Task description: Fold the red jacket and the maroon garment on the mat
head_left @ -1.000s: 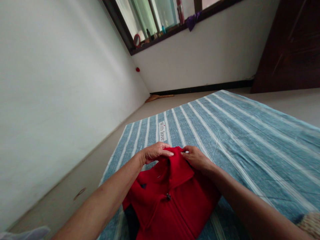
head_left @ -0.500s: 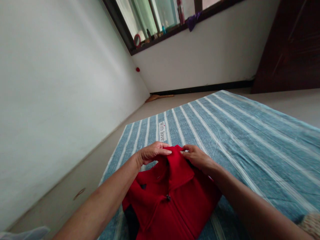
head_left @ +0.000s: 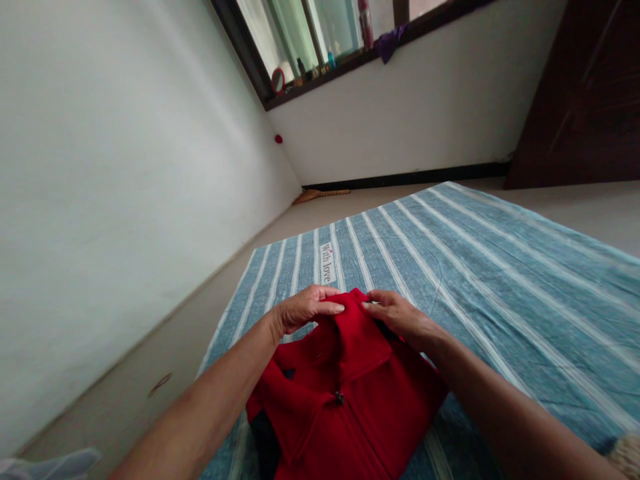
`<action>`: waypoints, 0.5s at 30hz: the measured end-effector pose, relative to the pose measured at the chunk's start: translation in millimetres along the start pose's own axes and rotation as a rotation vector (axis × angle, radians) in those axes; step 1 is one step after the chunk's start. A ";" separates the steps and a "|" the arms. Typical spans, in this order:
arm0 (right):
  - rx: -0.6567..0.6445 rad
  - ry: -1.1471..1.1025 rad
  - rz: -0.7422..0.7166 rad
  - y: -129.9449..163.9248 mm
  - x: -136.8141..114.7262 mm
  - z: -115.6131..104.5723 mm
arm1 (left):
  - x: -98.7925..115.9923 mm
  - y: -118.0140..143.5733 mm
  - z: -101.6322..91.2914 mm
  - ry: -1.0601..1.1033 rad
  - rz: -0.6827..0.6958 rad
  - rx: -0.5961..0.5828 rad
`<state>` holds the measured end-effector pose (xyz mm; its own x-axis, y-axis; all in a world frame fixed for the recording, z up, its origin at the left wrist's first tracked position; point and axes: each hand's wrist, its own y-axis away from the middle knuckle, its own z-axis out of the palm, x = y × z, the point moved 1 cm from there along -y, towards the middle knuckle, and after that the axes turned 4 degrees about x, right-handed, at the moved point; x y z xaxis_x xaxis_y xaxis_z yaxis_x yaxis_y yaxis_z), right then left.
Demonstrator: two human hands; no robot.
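Note:
A red zip-up jacket (head_left: pixel 370 400) with dark side panels lies in front of me, its zipper pull near the neck opening. My left hand (head_left: pixel 313 308) pinches the left part of the raised collar (head_left: pixel 356 320) between thumb and fingers. Close beside it, my right hand (head_left: pixel 395 312) grips the collar's right edge the same way. Between the two hands the collar fabric stands up in a fold. Beneath the jacket is a blue and white striped cloth (head_left: pixel 480 293) with a "With love" label (head_left: pixel 327 263).
A white wall (head_left: pixel 125 147) rises on the left. Beyond the cloth's far edge, a broom-like object (head_left: pixel 320 195) lies on the floor by the corner. The window sill holds a small mirror (head_left: pixel 278 80), bottles and a purple cloth (head_left: pixel 390 44). A dark door (head_left: pixel 580 100) stands at right.
The view has shifted very slightly, moving the scene a little to the right. Both hands keep the same hold on the collar.

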<state>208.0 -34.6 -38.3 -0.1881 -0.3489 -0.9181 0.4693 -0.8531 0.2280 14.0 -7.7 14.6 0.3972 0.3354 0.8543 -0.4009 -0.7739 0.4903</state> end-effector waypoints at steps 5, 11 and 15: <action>-0.218 0.115 -0.143 13.1 -14.7 -4.5 | 14.8 30.9 7.7 -0.254 0.152 0.018; -0.401 0.780 -0.200 58.7 -49.8 18.0 | 11.7 92.0 45.7 -0.784 0.540 0.106; -0.470 0.860 -0.151 74.3 -56.2 29.7 | -24.5 108.1 68.2 -0.923 0.839 0.175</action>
<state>227.8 -89.9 39.9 0.3292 0.3100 -0.8919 0.8212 -0.5602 0.1083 17.3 -136.2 34.8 0.5299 -0.7383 0.4173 -0.7226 -0.6506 -0.2335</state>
